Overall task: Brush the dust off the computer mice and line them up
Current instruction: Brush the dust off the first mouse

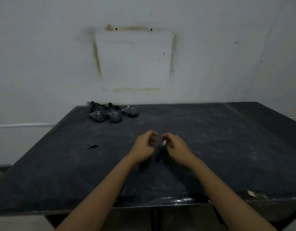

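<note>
Three dusty dark computer mice sit close together at the table's far left: one on the left (97,116), one in the middle (114,117), one on the right (129,111). Their black cables (100,105) bunch up behind them against the wall. Over the middle of the table, my left hand (143,147) and my right hand (174,146) meet with curled fingers around a slim dark brush-like object (159,153). A small whitish bit shows at my right fingertips. Which hand bears the object's weight is unclear in the dim, blurred view.
The black table (227,139) is streaked with pale dust and runs up to a stained white wall. A small dark scrap (92,146) lies at mid-left. A pale chip (251,193) marks the front edge at the right.
</note>
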